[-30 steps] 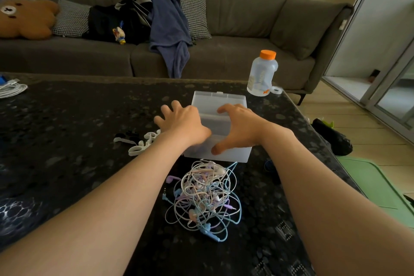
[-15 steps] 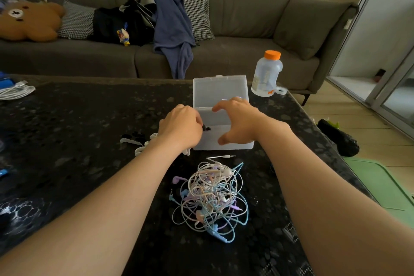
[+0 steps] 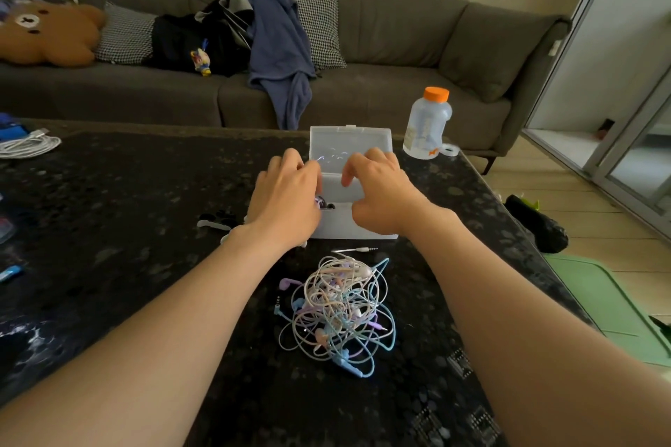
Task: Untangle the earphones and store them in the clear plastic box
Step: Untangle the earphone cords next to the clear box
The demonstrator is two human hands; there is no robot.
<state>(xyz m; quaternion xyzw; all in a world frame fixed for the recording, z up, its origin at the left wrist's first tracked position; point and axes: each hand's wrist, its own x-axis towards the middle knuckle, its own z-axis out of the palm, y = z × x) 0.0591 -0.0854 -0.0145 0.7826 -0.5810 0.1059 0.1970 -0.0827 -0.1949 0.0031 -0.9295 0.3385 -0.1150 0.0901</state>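
**Box opened, knot untouched**

Gripping the box (image 3: 348, 227) from both ends: left grip (image 3: 287, 192) curled narrow round the left wall, right grip (image 3: 381, 192) spanning front to back, with fingers hooked near the hinge line and thumb against the front wall. Holding nothing else in either.

Swung the lid (image 3: 350, 141) up within the last second: from lying low under the palms, to raised, to standing upright now at upper centre, just below the sofa (image 3: 363, 94). Shifted both grips off the lid and onto the body of the box in the same stretch. Left the box itself in place on the table (image 3: 127, 210), centre of frame.

Shows a few small dark and purple bits (image 3: 324, 202) inside, by the left grip; too small to name.

Means access cleared, nothing more. Still to do, judging from the earphones (image 3: 341, 312): all of it. Lying as one pastel knot at lower centre, just in front of the box and apart from both grips, with a single jack (image 3: 363, 249) poking out between knot and box. Likely next: letting go of the box, picking a free end such as that jack, and working one cord loose before any storing. Worth watching for the lid dropping shut once released.
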